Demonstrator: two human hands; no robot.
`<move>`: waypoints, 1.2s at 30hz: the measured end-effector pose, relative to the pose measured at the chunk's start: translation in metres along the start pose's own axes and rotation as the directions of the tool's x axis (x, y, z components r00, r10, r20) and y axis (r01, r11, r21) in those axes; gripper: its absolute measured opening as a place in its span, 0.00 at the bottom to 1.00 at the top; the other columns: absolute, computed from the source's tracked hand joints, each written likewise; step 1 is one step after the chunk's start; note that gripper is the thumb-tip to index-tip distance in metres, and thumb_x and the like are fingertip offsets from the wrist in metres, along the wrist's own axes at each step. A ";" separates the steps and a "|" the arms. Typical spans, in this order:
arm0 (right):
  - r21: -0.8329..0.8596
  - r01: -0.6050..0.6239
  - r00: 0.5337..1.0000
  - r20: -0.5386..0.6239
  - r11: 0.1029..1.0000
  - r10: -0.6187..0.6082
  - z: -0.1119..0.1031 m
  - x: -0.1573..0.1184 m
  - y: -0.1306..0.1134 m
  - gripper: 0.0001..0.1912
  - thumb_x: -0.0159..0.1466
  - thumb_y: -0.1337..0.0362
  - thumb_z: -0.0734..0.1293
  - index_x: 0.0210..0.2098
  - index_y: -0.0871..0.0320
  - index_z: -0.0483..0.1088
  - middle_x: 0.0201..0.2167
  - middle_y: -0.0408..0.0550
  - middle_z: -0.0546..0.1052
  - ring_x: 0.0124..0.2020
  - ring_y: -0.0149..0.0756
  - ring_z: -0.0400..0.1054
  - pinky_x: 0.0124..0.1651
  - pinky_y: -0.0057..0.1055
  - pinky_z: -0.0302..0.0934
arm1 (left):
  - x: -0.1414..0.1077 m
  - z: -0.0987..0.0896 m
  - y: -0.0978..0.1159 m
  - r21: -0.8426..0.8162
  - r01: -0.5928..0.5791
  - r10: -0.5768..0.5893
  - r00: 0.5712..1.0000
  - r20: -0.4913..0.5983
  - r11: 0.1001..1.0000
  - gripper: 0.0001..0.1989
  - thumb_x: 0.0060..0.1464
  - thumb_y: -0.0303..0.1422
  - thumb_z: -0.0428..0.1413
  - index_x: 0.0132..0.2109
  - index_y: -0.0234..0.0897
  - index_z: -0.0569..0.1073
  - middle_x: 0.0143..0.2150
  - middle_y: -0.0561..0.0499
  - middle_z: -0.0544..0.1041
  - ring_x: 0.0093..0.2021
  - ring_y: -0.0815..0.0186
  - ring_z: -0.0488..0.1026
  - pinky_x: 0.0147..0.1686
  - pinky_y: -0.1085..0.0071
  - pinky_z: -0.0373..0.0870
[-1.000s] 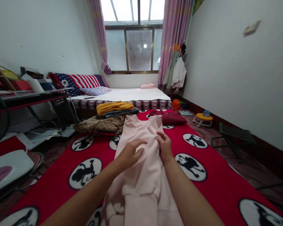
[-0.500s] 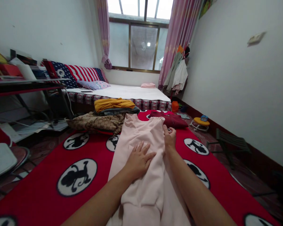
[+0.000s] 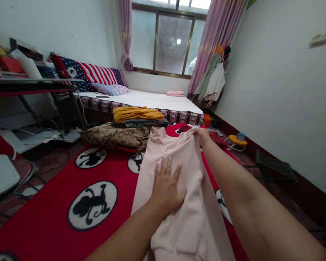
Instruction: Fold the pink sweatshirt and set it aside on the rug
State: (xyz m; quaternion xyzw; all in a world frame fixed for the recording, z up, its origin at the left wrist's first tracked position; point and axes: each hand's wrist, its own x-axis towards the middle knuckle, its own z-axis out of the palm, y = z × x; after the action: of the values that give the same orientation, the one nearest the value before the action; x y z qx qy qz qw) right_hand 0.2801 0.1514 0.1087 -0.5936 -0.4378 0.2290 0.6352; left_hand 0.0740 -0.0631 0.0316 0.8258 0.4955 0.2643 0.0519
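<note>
A pale pink garment [image 3: 190,174] lies lengthwise on the red blanket [image 3: 57,203] with round monkey prints. My left hand [image 3: 168,186] rests flat on the middle of the garment, its fingers spread. At the far right corner of the garment, my right hand [image 3: 201,136] has its fingers closed on the fabric edge, which looks drawn up there. Behind that hand, a dark red folded garment [image 3: 216,139] is partly hidden by my hand and the pink fabric.
Left of the garment's far end lie a brown patterned cloth [image 3: 116,137] and a yellow folded garment [image 3: 137,114]. A low bed [image 3: 149,99] stands beyond. At right are a yellow stool [image 3: 237,140] and a dark folding stool [image 3: 275,166]; at left, a desk [image 3: 29,88].
My right hand has moved from the garment's side to its far right corner and closed on it. My left hand still lies on the fabric, its fingers more spread. The view has shifted slightly.
</note>
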 end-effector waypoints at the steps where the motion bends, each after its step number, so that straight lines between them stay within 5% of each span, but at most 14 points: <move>1: 0.010 0.008 0.999 0.036 1.000 -0.008 0.006 0.000 0.005 0.05 0.45 0.70 0.67 0.25 0.61 0.70 0.22 0.46 0.74 0.29 0.39 0.70 0.34 0.36 0.67 | 0.000 0.000 0.000 -0.015 0.028 -0.028 1.000 0.000 0.999 0.45 0.49 0.49 0.58 0.70 0.43 0.52 0.73 0.40 0.39 0.71 0.42 0.32 0.66 0.40 0.33; 4: -0.043 0.038 0.987 0.156 0.998 -0.031 0.021 -0.010 0.026 0.08 0.45 0.70 0.65 0.26 0.61 0.71 0.24 0.45 0.75 0.29 0.36 0.70 0.37 0.36 0.67 | -0.001 0.001 -0.001 -0.044 0.065 -0.064 0.998 0.022 0.997 0.44 0.50 0.50 0.57 0.69 0.41 0.53 0.73 0.40 0.41 0.71 0.41 0.32 0.66 0.40 0.32; 9: -0.224 0.209 0.953 0.265 0.952 -0.147 0.026 -0.031 0.059 0.13 0.48 0.71 0.65 0.35 0.58 0.73 0.37 0.47 0.77 0.42 0.40 0.71 0.53 0.41 0.61 | -0.001 0.006 -0.004 -0.060 0.067 -0.065 0.997 0.034 0.996 0.38 0.51 0.53 0.55 0.67 0.50 0.59 0.73 0.48 0.42 0.71 0.41 0.33 0.66 0.40 0.31; 13: -0.345 0.338 0.907 0.368 0.876 -0.206 0.027 -0.044 0.062 0.20 0.54 0.73 0.64 0.46 0.61 0.72 0.49 0.57 0.75 0.53 0.46 0.67 0.60 0.43 0.55 | 0.000 0.008 -0.006 -0.084 0.081 -0.077 0.996 0.050 0.993 0.38 0.48 0.55 0.56 0.65 0.54 0.61 0.73 0.49 0.43 0.71 0.40 0.35 0.65 0.40 0.32; 16: -0.385 0.459 0.842 0.477 0.801 -0.253 0.019 -0.060 0.057 0.25 0.58 0.72 0.62 0.56 0.63 0.68 0.62 0.60 0.64 0.65 0.46 0.54 0.67 0.44 0.44 | 0.002 0.007 -0.008 -0.083 0.079 -0.075 0.996 0.043 0.993 0.38 0.46 0.55 0.58 0.64 0.54 0.63 0.73 0.48 0.44 0.71 0.41 0.36 0.65 0.41 0.32; 21: -0.427 0.775 0.586 0.761 0.465 -0.277 -0.031 -0.099 0.058 0.27 0.64 0.69 0.58 0.63 0.57 0.61 0.71 0.50 0.47 0.72 0.42 0.32 0.70 0.48 0.35 | 0.003 0.006 -0.009 -0.059 0.065 -0.061 0.996 0.063 0.996 0.38 0.47 0.55 0.57 0.64 0.52 0.63 0.73 0.47 0.46 0.71 0.42 0.37 0.65 0.42 0.32; 23: -0.404 0.809 0.537 0.803 0.427 -0.257 -0.059 -0.116 0.060 0.25 0.66 0.66 0.56 0.63 0.55 0.62 0.70 0.49 0.49 0.72 0.42 0.33 0.71 0.49 0.34 | 0.003 0.005 -0.009 -0.051 0.058 -0.054 0.996 0.074 0.997 0.38 0.47 0.55 0.57 0.64 0.51 0.64 0.73 0.46 0.47 0.71 0.41 0.37 0.65 0.42 0.32; 26: -0.374 0.800 0.518 0.825 0.469 -0.226 -0.100 -0.143 0.062 0.24 0.69 0.63 0.54 0.63 0.52 0.62 0.69 0.47 0.53 0.71 0.42 0.36 0.70 0.49 0.39 | 0.004 0.002 -0.008 -0.048 0.050 -0.046 0.995 0.088 0.998 0.37 0.48 0.54 0.57 0.64 0.49 0.64 0.72 0.43 0.47 0.71 0.42 0.38 0.65 0.41 0.32; 31: -0.392 0.750 0.551 0.816 0.533 -0.176 -0.149 -0.190 0.054 0.24 0.70 0.61 0.52 0.65 0.46 0.57 0.68 0.46 0.57 0.70 0.43 0.45 0.66 0.55 0.46 | 0.005 -0.010 -0.014 -0.132 0.046 -0.024 0.985 0.170 0.990 0.34 0.49 0.50 0.59 0.62 0.45 0.66 0.72 0.41 0.49 0.71 0.45 0.42 0.65 0.43 0.35; 36: -0.349 0.759 0.497 0.856 0.550 -0.143 -0.186 -0.223 0.040 0.26 0.70 0.64 0.51 0.65 0.46 0.57 0.67 0.47 0.58 0.67 0.42 0.52 0.66 0.52 0.51 | -0.016 -0.038 -0.041 -0.366 -0.046 0.174 0.930 0.325 0.929 0.23 0.58 0.34 0.53 0.61 0.44 0.69 0.70 0.43 0.53 0.71 0.54 0.46 0.66 0.49 0.42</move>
State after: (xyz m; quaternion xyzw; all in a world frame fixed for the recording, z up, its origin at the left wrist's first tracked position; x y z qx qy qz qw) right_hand 0.3291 -0.1252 0.0238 -0.4810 -0.8591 0.0731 0.1587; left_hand 0.0177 -0.0627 0.0436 0.8636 0.3752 0.1993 0.2715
